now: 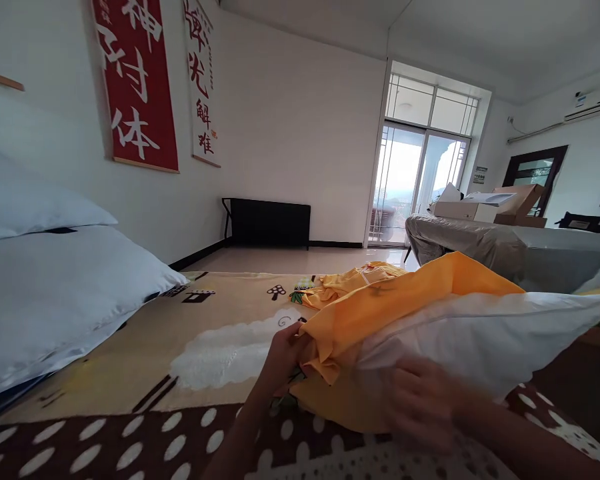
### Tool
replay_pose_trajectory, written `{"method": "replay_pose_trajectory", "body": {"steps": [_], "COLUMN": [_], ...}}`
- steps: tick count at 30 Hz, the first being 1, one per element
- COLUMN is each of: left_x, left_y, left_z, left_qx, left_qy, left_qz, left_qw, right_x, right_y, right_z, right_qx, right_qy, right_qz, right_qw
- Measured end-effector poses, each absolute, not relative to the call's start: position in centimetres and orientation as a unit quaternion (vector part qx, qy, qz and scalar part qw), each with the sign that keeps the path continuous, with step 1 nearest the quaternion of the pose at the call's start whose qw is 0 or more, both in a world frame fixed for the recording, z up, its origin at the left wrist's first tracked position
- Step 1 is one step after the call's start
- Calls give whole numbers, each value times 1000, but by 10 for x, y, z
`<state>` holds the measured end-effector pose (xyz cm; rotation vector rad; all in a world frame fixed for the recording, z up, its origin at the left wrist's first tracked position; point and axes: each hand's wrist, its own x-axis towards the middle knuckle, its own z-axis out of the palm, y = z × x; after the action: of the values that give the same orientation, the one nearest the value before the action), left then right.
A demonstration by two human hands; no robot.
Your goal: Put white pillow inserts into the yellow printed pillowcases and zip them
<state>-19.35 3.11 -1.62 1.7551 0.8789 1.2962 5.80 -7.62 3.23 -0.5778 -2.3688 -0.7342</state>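
A yellow-orange pillowcase (375,303) lies partly around a white pillow (473,337) on the bed. My left hand (286,348) is closed on the gathered edge of the pillowcase, at its near left corner. Beside the pillow's near end, my right hand (423,399) is smeared by motion, so I cannot make out its fingers or whether they grip anything. The pillow's far right corner sticks out of the fabric. Behind the pillowcase is a crumpled heap of yellow cloth (347,280).
White pillows (65,293) are stacked at the left on a patterned blanket (140,357) with a brown polka-dot border. Past the bed, a plastic-covered table (473,243) bears boxes (480,208). A folded black panel (270,223) leans by the far wall, near a glass door (397,183).
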Motion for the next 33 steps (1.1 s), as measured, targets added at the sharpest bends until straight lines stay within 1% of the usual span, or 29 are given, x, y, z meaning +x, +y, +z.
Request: {"method": "replay_pose_trajectory", "body": {"steps": [1,2,3,5,7,9,10,11,13,14,15,18,20,22,24,26,29,31,33], "left_x": [-194,-195,-197,-200,-203,-206,-206,-205,-198,-192,-184,-151,-128,-112,-107,-109,-118,-123,-127], "left_y": [30,29,29,28,29,25,20,11,-14,-29,-44,-74,-74,-61,-46,-35,-28,-25,-23], "left_z": [-16,-15,-14,-12,-8,-1,4,8,16,18,18,7,-6,-20,-29,-33,-30,-27,-24], "left_qx": [685,683,684,691,703,719,722,718,696,691,706,806,814,790,758,727,700,701,703], "left_qy": [340,335,331,329,333,332,335,342,333,316,283,211,226,279,347,411,469,475,468], "left_qz": [507,502,492,470,452,460,487,530,624,649,649,524,475,464,457,442,425,424,434], "left_qw": [398,413,425,439,435,401,359,295,124,37,-32,-178,-247,-287,-311,-327,-330,-321,-312], "right_x": [58,59,61,65,68,66,64,61,57,55,54,53,54,55,55,56,59,62,66], "right_y": [-80,-80,-78,-72,-66,-65,-66,-67,-68,-68,-68,-64,-62,-61,-62,-63,-61,-60,-59], "right_z": [22,15,10,7,9,15,18,21,27,30,32,37,40,42,44,46,46,46,46], "right_qx": [-206,-205,-220,-298,-361,-403,-419,-431,-439,-435,-427,-405,-396,-393,-400,-425,-433,-359,-228], "right_qy": [-909,-911,-903,-880,-871,-871,-868,-864,-859,-859,-861,-867,-872,-879,-886,-885,-882,-891,-880], "right_qz": [-280,-296,-311,-288,-212,-108,-60,-22,24,37,45,57,63,62,44,0,-116,-244,-391], "right_qw": [232,202,199,233,256,260,259,259,263,268,273,286,280,262,230,193,145,134,143]}}
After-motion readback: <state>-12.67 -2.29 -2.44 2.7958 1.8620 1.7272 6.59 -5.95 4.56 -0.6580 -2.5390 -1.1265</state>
